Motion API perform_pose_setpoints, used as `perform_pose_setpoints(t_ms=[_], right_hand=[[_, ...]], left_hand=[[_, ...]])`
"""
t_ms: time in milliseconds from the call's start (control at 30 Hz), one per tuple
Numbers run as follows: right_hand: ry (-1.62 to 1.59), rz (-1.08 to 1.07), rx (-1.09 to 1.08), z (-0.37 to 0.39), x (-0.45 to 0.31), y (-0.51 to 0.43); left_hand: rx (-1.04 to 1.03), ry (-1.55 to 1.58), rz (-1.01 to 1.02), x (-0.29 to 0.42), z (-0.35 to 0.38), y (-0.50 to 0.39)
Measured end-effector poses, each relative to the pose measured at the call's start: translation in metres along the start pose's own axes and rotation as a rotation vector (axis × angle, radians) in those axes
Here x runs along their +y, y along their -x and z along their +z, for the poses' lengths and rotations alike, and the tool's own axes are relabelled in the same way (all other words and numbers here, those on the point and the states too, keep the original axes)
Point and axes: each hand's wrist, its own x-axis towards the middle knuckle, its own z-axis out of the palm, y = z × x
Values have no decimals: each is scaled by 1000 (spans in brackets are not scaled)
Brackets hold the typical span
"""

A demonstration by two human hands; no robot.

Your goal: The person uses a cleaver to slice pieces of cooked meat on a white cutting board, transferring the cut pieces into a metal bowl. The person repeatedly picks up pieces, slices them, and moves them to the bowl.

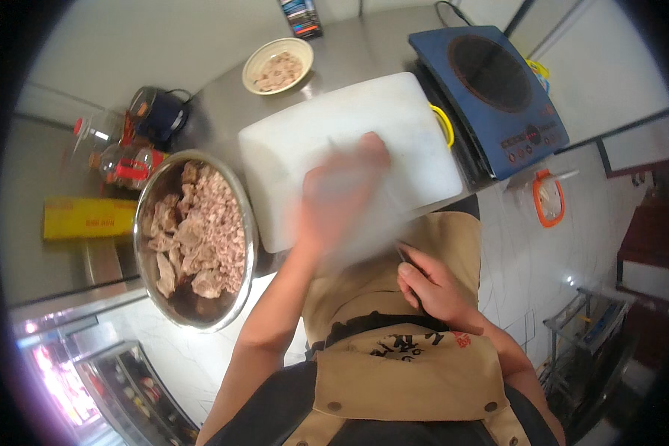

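A white cutting board (pixel 362 106) lies before me on the steel counter. Over its near half is my left hand (pixel 340 184), too blurred to show its fingers or whether it holds something. My right hand (pixel 432 287) is closed around a dark handle, in front of the tan apron (pixel 362 295). From that handle a pale, smeared shape, probably the blade of a knife (pixel 362 242), reaches up and left, overlapping my left hand. To the left of the board stands a steel bowl (pixel 251 262) with diced meat (pixel 217 206) on its right side and larger meat pieces (pixel 187 237) on its left.
Behind the board, a cream bowl (pixel 249 75) contains small meat pieces. A blue induction cooker (pixel 474 95) sits at the right, near the board's yellow handle (pixel 445 125). Plastic bottles (pixel 120 161), a dark small appliance (pixel 159 114) and a yellow box (pixel 89 218) stand at left.
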Motion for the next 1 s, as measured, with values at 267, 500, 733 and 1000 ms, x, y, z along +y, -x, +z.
perform_pose_setpoints(t_ms=[267, 500, 733, 1000], right_hand=[[114, -23, 14, 4, -2, 5], [364, -122, 44, 1, 10, 15], [304, -236, 53, -3, 16, 26], [247, -205, 55, -6, 19, -12]], left_hand=[[17, -125, 71, 19, -1, -3], [137, -30, 40, -55, 8, -1], [98, -276, 301, -73, 4, 0], [-10, -226, 224, -77, -6, -3]])
